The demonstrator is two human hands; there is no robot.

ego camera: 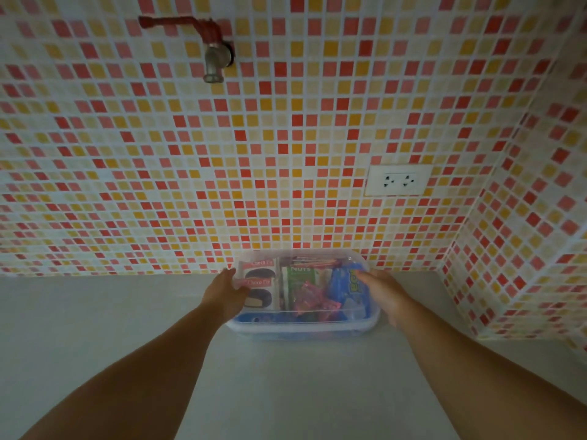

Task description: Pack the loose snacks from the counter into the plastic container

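From the head view, I've got the plastic container [303, 325] on the pale tabletop [95, 328] against the tiled wall, snacks [298, 289] packed inside. My left hand [227, 292] touches its left side and my right hand [382, 295] the right; whether the fingers curl round the rim, I can't tell. Risk: thin, slick, clear walls could flex or slip, tipping glossy crinkly wrappers out.

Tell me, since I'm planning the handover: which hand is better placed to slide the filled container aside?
Neither clearly. The left hand and right hand flank the plastic container, one on each side wall; both together look steadiest.
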